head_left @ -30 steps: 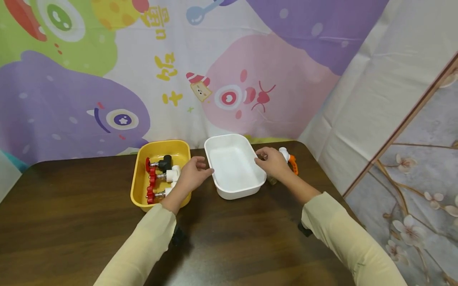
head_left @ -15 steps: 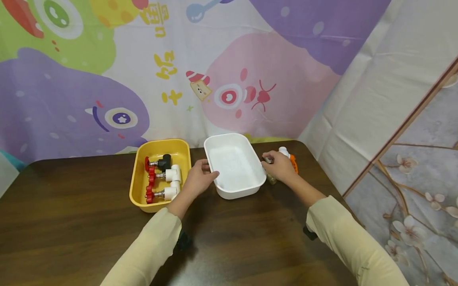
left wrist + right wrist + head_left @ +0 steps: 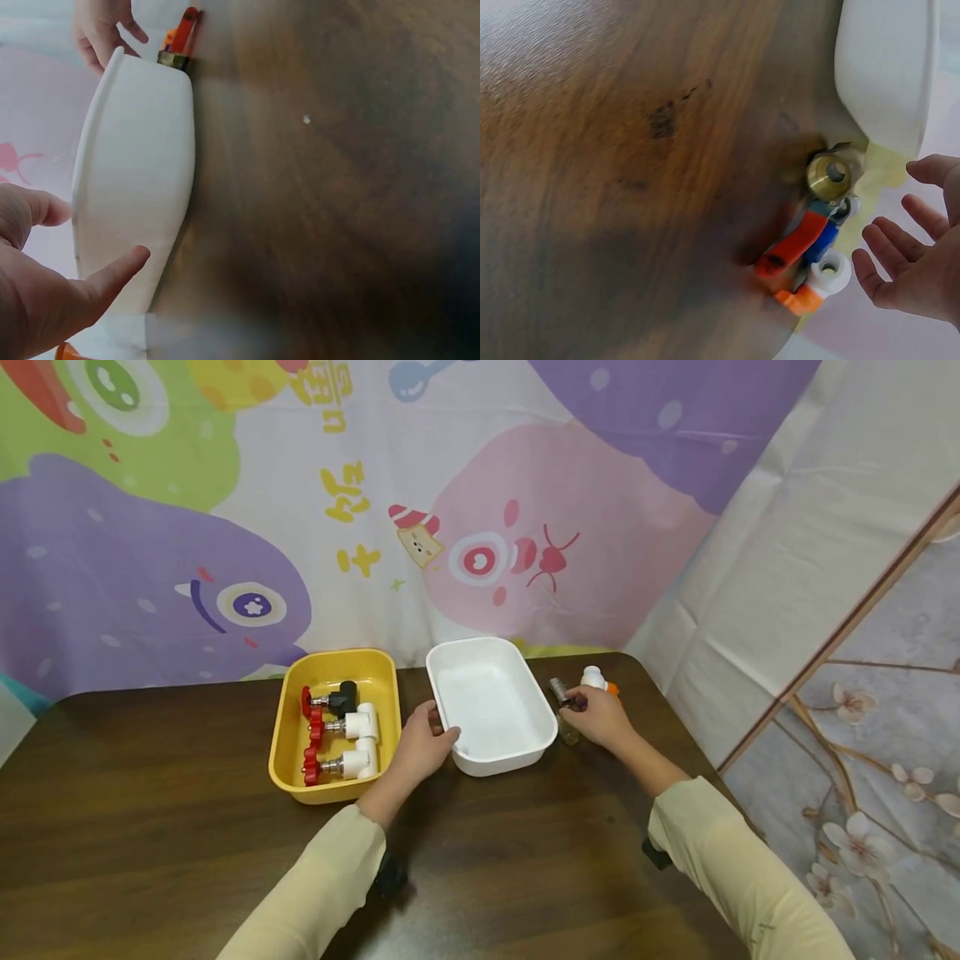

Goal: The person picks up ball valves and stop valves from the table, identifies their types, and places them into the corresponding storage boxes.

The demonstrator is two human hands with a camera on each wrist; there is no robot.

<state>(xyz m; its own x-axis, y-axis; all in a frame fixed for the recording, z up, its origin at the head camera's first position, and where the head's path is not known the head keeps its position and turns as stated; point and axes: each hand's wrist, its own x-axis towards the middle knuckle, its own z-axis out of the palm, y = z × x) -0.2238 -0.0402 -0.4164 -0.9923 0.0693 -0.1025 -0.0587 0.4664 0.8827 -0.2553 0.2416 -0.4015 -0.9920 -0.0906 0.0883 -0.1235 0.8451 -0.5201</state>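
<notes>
At the white tray (image 3: 491, 710), left hand (image 3: 422, 745); near brass valve (image 3: 829, 177), right hand (image 3: 597, 717).

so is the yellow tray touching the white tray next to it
Apart. The head view shows it: a strip of dark tabletop is visible between the yellow tray and the white tray.

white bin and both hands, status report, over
Left hand at left side of white bin. Right hand close to brass valve. White bin upright. Possible obstruction: yellow bin near left hand.
</notes>
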